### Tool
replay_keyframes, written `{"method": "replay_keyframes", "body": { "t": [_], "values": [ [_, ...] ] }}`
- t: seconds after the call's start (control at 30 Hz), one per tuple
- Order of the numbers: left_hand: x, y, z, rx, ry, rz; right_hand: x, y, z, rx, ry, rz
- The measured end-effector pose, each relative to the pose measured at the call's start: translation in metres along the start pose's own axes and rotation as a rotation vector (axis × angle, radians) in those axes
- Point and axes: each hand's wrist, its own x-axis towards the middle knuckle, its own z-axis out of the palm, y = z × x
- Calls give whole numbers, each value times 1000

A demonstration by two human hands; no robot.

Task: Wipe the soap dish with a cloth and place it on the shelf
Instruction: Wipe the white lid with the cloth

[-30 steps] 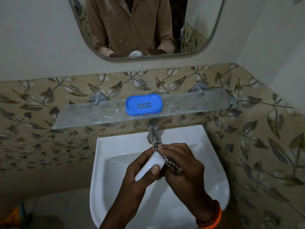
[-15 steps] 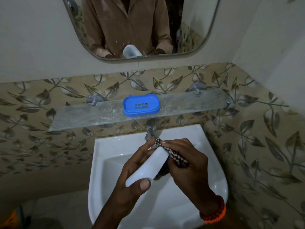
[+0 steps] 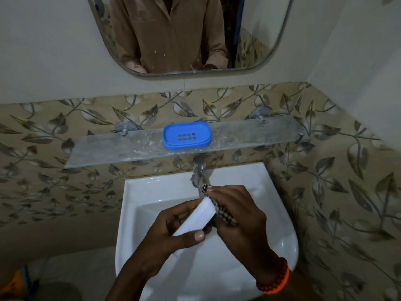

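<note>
Two hands meet over the white ceramic basin [image 3: 277, 213]. The left hand [image 3: 165, 231] has its grip closed around a white oval plastic soap dish piece [image 3: 195, 220], thumb on the near edge. The right hand [image 3: 240, 216], just beside it, presses a dark checked cloth [image 3: 225, 216] against that piece's far end. Beyond both grips, a blue slotted plastic soap tray [image 3: 187, 136] sits on the glass shelf [image 3: 108, 148].

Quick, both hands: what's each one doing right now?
Left hand: closed on the white soap dish piece.
Right hand: closed on the patterned cloth, pressed against the dish.
</note>
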Motion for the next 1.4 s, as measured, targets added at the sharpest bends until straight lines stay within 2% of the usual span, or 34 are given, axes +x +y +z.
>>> {"method": "replay_keyframes", "body": {
  "t": [0.1, 0.23, 0.3, 0.47, 0.53, 0.63, 0.7, 0.77, 0.9, 1.07, 1.17, 1.3, 1.4],
  "values": [
    [1, 2, -1, 73, 17, 38, 3, -2, 1, 82, 65, 128],
    [5, -1, -3, 124, 50, 51, -3, -11, -2, -29, -32, -96],
    [3, 0, -7, 159, 55, 80, -2, -8, -5, -22, -62, -137],
    [3, 6, -8, 235, -51, 114, 2, 6, -10, 172, -60, 150],
    [3, 4, -10, 205, -70, 106, 4, 7, -11, 292, -119, 255],
    [2, -3, -16, 258, -74, 139, 9, 10, -17, 297, -229, 359],
    [2, -7, -19, 319, -23, 156, 11, 13, -23, 274, -177, 510],
    [4, -8, -14, 342, 48, 122, 9, 15, -28, 298, -27, 654],
    [16, -12, 12, 219, 234, 5, 3, 3, -15, 349, 106, 698],
    [30, -7, 28, 0, 463, -214, 0, -4, -3, 218, 195, 567],
    [33, -2, 24, -217, 345, -260, 0, -5, 1, 137, 154, 467],
    [36, 4, 25, -507, 213, -340, -1, -9, 12, 96, 32, 438],
    [42, 0, 22, -613, 327, -410, -11, -28, 22, 22, -110, 300]
  ]
}}
